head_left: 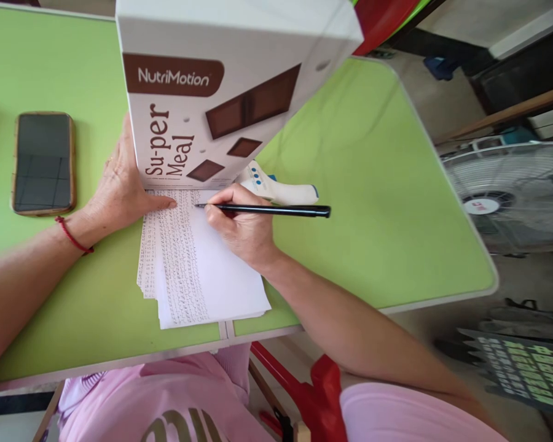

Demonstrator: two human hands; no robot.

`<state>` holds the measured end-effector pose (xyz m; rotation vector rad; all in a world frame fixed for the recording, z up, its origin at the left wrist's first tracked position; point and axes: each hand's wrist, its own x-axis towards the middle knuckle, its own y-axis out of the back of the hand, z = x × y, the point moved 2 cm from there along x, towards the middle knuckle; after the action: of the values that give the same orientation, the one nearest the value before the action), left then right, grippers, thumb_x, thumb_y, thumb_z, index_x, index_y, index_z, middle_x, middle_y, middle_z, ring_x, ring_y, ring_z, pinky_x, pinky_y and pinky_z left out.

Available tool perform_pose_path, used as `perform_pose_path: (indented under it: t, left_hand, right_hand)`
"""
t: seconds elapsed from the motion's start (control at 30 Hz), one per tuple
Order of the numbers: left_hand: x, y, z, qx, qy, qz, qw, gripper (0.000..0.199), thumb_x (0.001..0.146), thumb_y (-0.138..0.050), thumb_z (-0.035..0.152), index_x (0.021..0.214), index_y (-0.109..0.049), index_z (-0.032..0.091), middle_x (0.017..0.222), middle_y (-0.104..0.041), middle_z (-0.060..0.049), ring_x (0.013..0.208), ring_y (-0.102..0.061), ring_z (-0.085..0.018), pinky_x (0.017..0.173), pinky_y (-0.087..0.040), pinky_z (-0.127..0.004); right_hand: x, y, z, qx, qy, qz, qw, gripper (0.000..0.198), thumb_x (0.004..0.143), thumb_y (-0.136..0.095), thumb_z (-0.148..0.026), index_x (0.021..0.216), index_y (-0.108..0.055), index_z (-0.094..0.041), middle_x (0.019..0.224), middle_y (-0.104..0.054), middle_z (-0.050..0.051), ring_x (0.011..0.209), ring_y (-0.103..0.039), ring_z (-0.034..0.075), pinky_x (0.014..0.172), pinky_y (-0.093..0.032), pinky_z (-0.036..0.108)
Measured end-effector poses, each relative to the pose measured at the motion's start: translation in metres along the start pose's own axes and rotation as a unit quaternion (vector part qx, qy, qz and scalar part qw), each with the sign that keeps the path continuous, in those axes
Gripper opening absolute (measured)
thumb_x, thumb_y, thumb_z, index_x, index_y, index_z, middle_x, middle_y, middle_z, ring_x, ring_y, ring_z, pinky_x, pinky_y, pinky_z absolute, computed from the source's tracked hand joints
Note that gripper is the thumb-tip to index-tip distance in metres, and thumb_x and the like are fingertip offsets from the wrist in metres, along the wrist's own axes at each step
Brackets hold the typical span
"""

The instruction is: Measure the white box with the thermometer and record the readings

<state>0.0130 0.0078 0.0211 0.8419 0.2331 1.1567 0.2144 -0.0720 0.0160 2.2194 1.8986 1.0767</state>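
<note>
My right hand [242,228] grips a slim black pen [290,210], its tip on a white sheet of paper [230,276] lined with rows of small handwriting. Under that sheet, more written pages [146,264] stick out on the left. My left hand [120,184] lies spread at the top left of the papers, thumb stretched across the sheet. Its other fingers run up beside the box and are partly hidden by it. A white box [166,37] marked NutriMotion Su-per Meal stands upright at the papers' top edge.
On the green table [350,258] a phone [43,162] in a brown case lies at the left. A white handheld device [292,192] with blue buttons sits partly behind the box and my right hand. A fan [511,196] stands beyond the table's right edge.
</note>
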Motion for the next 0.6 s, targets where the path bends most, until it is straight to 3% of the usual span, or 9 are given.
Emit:
perform_pose_path:
  t: [0.2,0.6]
  left_hand:
    - [-0.0005,0.0001,-0.0005,-0.002,-0.013,0.009,1.000,0.112,0.054,-0.090,0.037,0.147,-0.028,0.034,0.145,-0.044,-0.007,0.143,-0.029,-0.043,0.119,-0.028,-0.064]
    - [-0.0001,0.0004,0.0018,0.006,-0.002,0.000,1.000,0.107,0.055,-0.089,0.036,0.145,-0.031,0.031,0.146,-0.042,-0.009,0.144,-0.028,-0.044,0.118,-0.027,-0.065]
  right_hand:
    - [0.0007,-0.0003,-0.0006,-0.014,-0.022,-0.016,1.000,0.011,0.076,-0.057,-0.022,0.066,-0.051,-0.022,0.055,-0.051,-0.007,0.048,-0.041,0.008,0.048,-0.037,0.024]
    - [0.0001,-0.0002,-0.0001,-0.004,-0.006,0.000,1.000,0.011,0.076,-0.057,-0.021,0.066,-0.051,-0.022,0.055,-0.051,-0.007,0.048,-0.042,0.008,0.048,-0.036,0.024]
